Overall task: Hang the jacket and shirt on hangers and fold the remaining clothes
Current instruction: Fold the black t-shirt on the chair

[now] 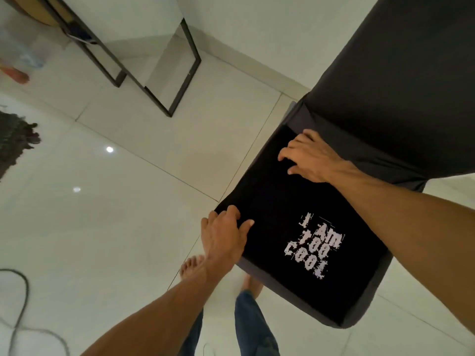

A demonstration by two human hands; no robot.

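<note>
A black T-shirt with white lettering lies flat on the seat of a dark grey chair. My left hand grips the shirt's near-left corner at the seat edge, thumb on top and fingers curled over the cloth. My right hand rests on the shirt's far corner near the chair's backrest, fingers bent and pressing into the fabric; whether it pinches the cloth is unclear.
White tiled floor all round. A black metal-framed table stands at the back left. A dark fringed rug lies at the left edge, a grey cable at the lower left. My bare feet stand beside the chair.
</note>
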